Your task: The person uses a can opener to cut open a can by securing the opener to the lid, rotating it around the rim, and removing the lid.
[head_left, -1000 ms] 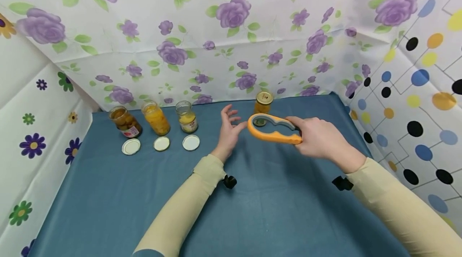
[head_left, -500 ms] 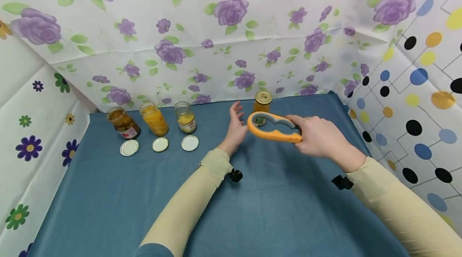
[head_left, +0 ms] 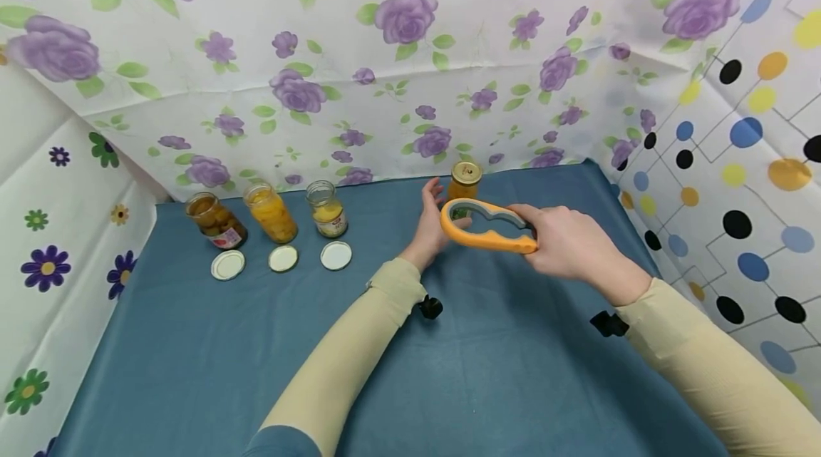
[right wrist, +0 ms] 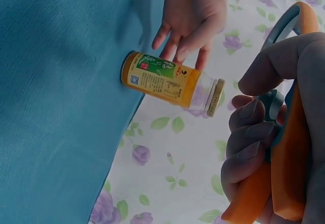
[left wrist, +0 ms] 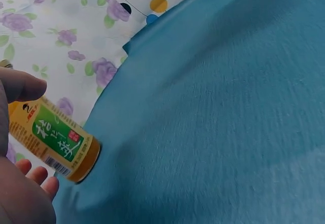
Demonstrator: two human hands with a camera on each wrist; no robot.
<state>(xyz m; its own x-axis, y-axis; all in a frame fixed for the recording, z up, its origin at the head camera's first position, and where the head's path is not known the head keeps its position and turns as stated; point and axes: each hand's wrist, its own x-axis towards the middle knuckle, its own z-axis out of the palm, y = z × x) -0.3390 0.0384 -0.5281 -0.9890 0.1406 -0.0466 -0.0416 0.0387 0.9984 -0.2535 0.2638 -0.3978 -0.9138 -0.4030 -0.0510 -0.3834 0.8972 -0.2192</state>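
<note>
My right hand (head_left: 567,244) grips the handles of an orange and grey jar opener (head_left: 490,242), held above the table with its loop pointing left. Behind the loop in the head view stands a closed glass jar (head_left: 462,189) with a gold lid. Its yellow-and-green label faces the left wrist view, where the jar (left wrist: 56,137) lies just beyond my thumb (left wrist: 24,85). My left hand (head_left: 431,230) is at the jar's left side, fingers and thumb spread. In the right wrist view the left hand (right wrist: 195,10) is close beside the jar (right wrist: 162,82); contact is unclear.
At the back left stand three lidless jars: a brown one (head_left: 218,222), an orange one (head_left: 272,214) and a pale yellow one (head_left: 328,211). A lid lies before each, such as the left lid (head_left: 227,265). Patterned cloth walls (head_left: 359,108) border the blue tabletop (head_left: 500,371).
My left hand has moved right to the closed jar's side. The right hand has kept the jar opener in nearly the same place.
</note>
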